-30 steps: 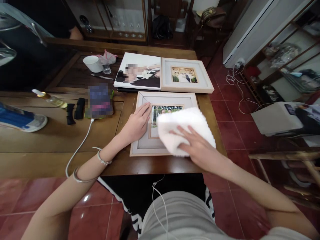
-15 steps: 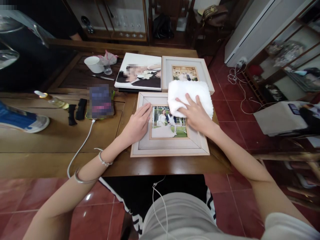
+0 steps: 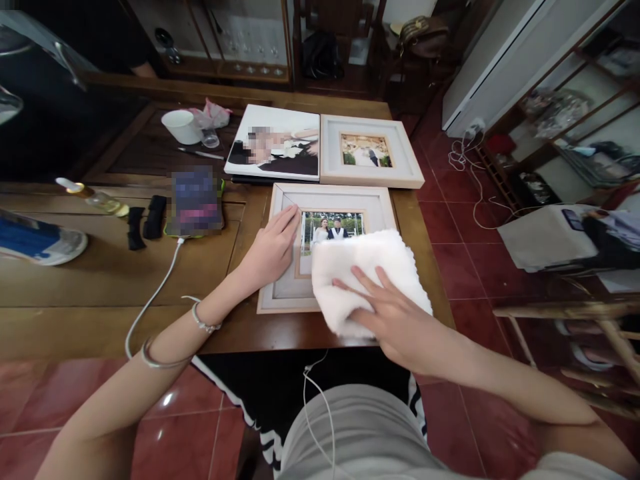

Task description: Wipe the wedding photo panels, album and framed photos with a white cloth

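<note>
Head view: the left hand, flat with fingers close together, touches the left side of a pale, rectangular picture frame. To its right, the right hand, fingers spread, covers a fluffy white cloth over the frame's lower right.

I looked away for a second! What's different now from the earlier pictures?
The right hand moved the white cloth up to the far right corner of the near photo frame, then back down over the near right corner. Nothing was visibly grabbed or let go. The left hand and the frame stayed put.
</note>
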{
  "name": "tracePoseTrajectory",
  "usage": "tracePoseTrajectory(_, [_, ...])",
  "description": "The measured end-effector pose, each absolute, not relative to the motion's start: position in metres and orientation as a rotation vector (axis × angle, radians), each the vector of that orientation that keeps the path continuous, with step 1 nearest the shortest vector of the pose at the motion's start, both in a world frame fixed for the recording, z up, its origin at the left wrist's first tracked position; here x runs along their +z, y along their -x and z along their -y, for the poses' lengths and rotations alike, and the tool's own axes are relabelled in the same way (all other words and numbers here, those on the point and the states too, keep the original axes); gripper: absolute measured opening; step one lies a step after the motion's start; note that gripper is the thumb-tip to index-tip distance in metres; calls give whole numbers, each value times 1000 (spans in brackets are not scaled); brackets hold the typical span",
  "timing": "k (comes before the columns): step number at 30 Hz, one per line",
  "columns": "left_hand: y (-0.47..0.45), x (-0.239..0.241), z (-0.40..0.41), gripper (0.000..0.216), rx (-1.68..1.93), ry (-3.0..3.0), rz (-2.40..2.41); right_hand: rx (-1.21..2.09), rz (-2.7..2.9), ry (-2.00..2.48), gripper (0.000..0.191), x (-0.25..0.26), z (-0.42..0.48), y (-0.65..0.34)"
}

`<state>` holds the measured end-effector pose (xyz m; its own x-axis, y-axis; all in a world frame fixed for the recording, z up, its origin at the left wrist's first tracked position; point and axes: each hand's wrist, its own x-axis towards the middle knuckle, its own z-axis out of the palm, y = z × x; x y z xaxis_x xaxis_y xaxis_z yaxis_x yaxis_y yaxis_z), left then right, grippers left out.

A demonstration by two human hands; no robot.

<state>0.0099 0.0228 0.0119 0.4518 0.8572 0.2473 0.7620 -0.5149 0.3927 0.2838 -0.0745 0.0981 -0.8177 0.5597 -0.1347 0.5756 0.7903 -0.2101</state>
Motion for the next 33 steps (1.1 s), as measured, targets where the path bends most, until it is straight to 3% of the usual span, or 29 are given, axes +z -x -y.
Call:
tracePoseTrajectory(7, [-8, 10, -23, 58, 625, -2475, -1366, -53, -2950, -1513, 71, 62, -31, -277])
tracePoseTrajectory(12, [-9, 8, -23, 59, 674, -2467, -1373, 32, -2916, -1410, 74, 64, -76, -273])
tracePoseTrajectory(18, [-10, 8, -23, 59, 682, -2461, -1395, -23, -2792, -1141, 63, 74, -7, -270])
tracePoseTrajectory(25, [-11, 8, -23, 57, 661, -2479, -1417, -281, -2815, -820, 63, 123, 86, -290])
tracePoseTrajectory(30, [-10, 11, -22, 60, 603, -2507, -1399, -424, -2833, -829, 69, 118, 83, -284])
tracePoseTrajectory(33, [-9, 12, -23, 60, 579, -2520, -1378, -318, -2834, -1041, 70, 93, 57, -274])
